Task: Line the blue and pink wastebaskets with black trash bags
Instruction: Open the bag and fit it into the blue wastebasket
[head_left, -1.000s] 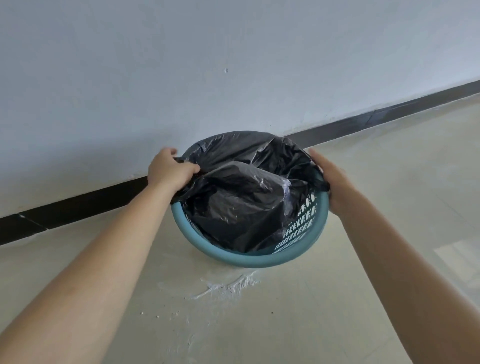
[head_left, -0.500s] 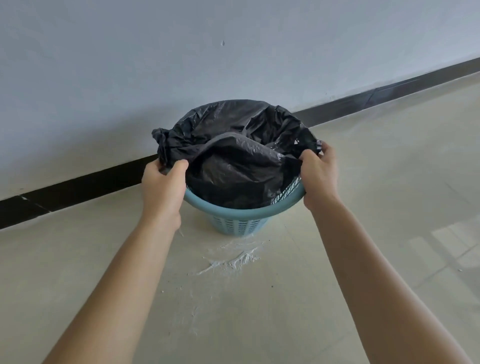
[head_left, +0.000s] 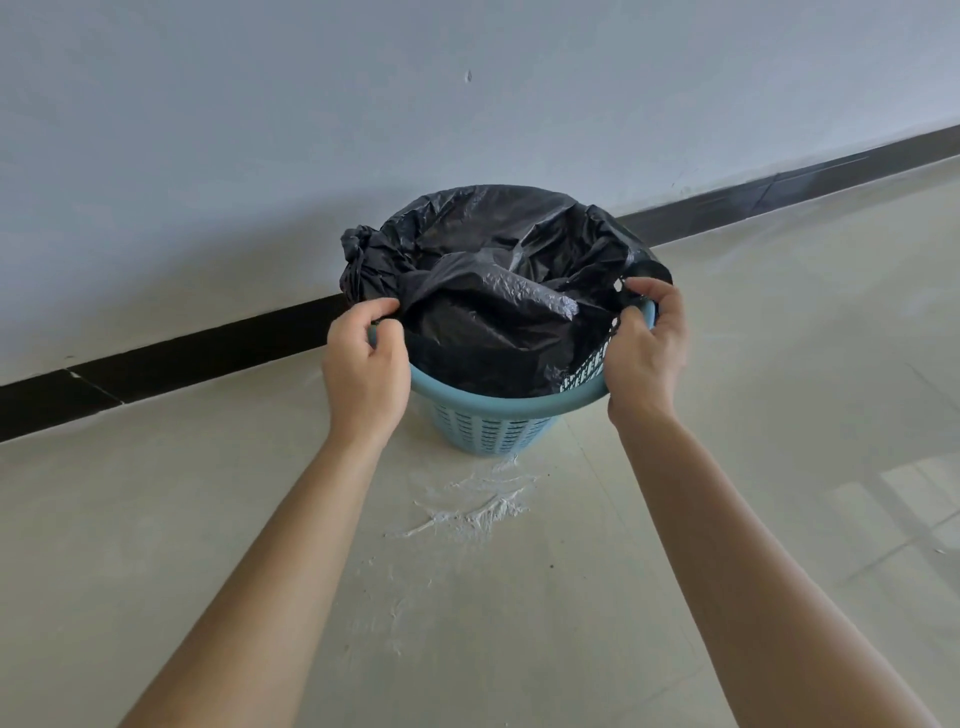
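A blue perforated wastebasket (head_left: 488, 426) stands on the floor close to the wall. A black trash bag (head_left: 488, 291) sits inside it, folded over the far and side rim, with a knotted lump at its upper left; the near rim is bare. My left hand (head_left: 366, 364) pinches the bag's edge at the left rim. My right hand (head_left: 644, 348) grips the bag's edge at the right rim, thumb inside the basket. No pink wastebasket is in view.
A white wall (head_left: 467, 104) with a black baseboard (head_left: 208, 348) runs right behind the basket. The floor is pale tile, with a white powdery smear (head_left: 478, 506) just in front of the basket.
The view has pulled back and up from the basket. Both hands have slid along the rim toward the near side, still holding the bag's edge.
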